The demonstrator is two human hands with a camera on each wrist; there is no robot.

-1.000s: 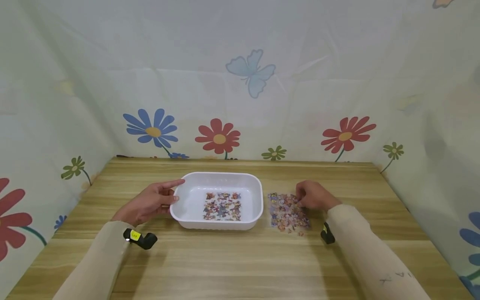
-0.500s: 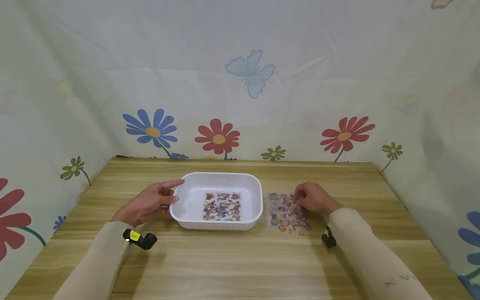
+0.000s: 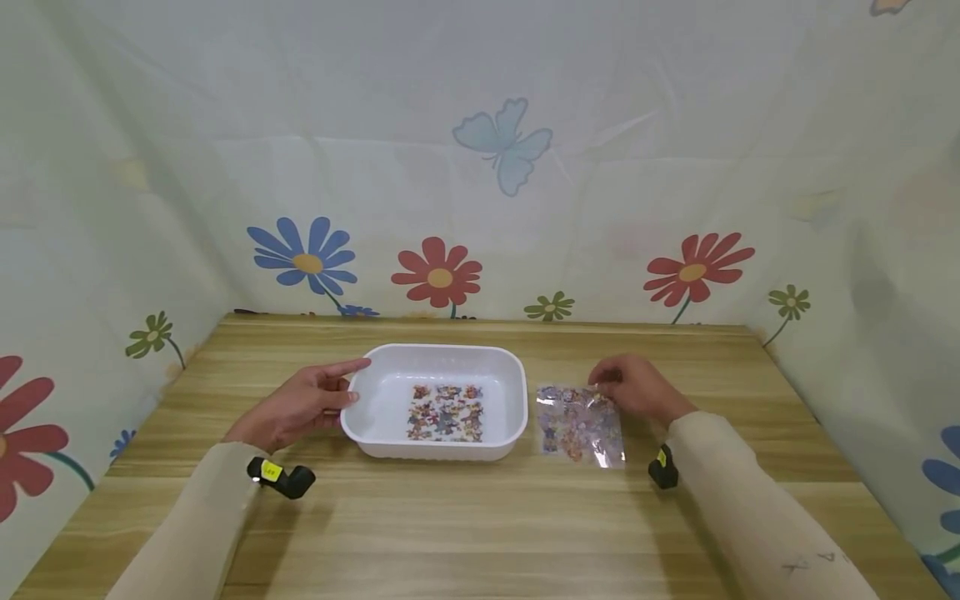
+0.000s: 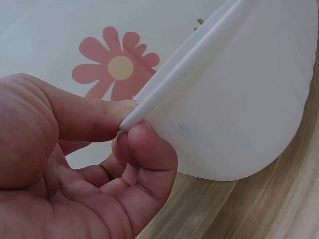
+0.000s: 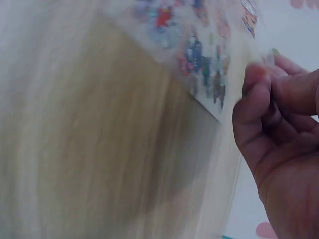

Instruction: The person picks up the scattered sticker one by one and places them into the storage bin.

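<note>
My left hand (image 3: 303, 404) pinches the left rim of a white plastic tray (image 3: 435, 452). The left wrist view shows thumb and curled finger on the tray's edge (image 4: 234, 99). Inside the tray lies a sheet of small colourful stickers (image 3: 445, 414). To the right of the tray, my right hand (image 3: 637, 389) pinches the upper right corner of a clear sticker sheet (image 3: 579, 427) with small colourful figures. In the right wrist view this sheet (image 5: 197, 57) is blurred and tilted up from the wood. Whether other sheets lie beneath it I cannot tell.
The wooden table (image 3: 465, 525) extends in front of the tray and between the arms. A flowered cloth backdrop (image 3: 352, 167) stands behind it and at both sides. Each wrist carries a small black camera, the left one (image 3: 281, 477) close to the table.
My right hand has shifted slightly right, and the clear sheet it grips now shows glare across its surface and lies at a different tilt. Left hand and tray stay as they were.
</note>
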